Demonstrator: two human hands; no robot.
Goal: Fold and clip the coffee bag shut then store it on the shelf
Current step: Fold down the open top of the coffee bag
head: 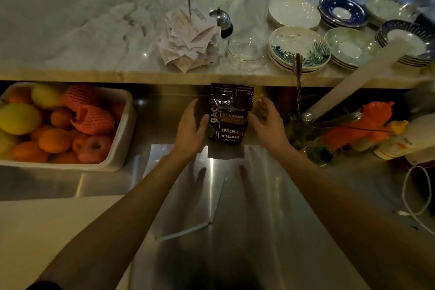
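Observation:
A dark coffee bag [227, 125] stands upright on the steel counter [259, 207], just below the edge of the marble shelf [94, 30]. Its top part looks creased and folded over. My left hand [191, 126] cups the bag's left side, with the thumb on its front. Just off the bag's right edge is my right hand [267, 122], fingers spread; I cannot tell whether its thumb touches the bag. A long white clip [188, 232] lies open in a V on the counter, nearer to me and between my forearms.
A white tub of oranges, lemons and an apple [122, 148] sits left of the bag. On the shelf are a spike of receipts [190, 37], a bell [221, 20], a glass bowl [246, 50] and stacked plates [299, 47]. Orange and white items and a cable [414, 190] crowd the right.

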